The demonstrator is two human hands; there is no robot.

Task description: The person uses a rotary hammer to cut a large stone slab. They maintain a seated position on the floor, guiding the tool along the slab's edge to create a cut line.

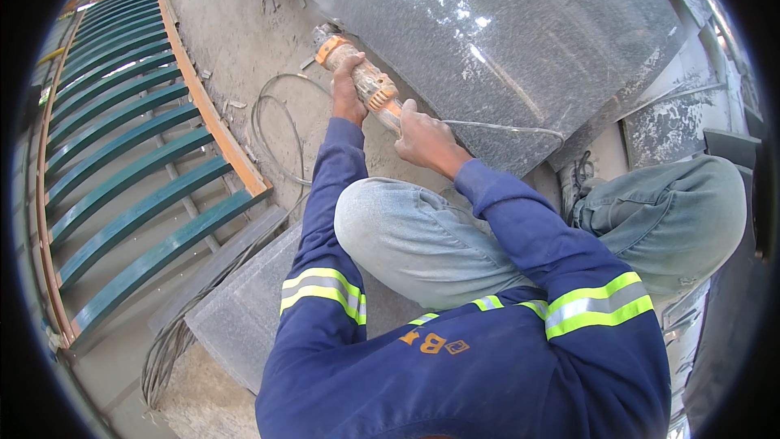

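Observation:
A dusty orange power tool (375, 83), an angle grinder by its shape, lies diagonally across the upper middle, its head at the edge of a large polished dark grey stone slab (544, 24). My left hand (348, 91) is wrapped round its body just behind the orange collar. My right hand (422, 136) grips the rear end, lower and to the right. A pale cord (496, 125) runs from that end along the slab's near edge. My knees in faded jeans sit just below both hands; whether the tool's head touches the slab I cannot tell.
A railing-like frame (138, 148) of green slats and orange rails lies at the left. Below it are coiled cables (171, 337) and a grey stone piece (223, 325) under me. Loose cable (262, 114) lies on the dusty floor (227, 41). More slab pieces (666, 126) stand at the right.

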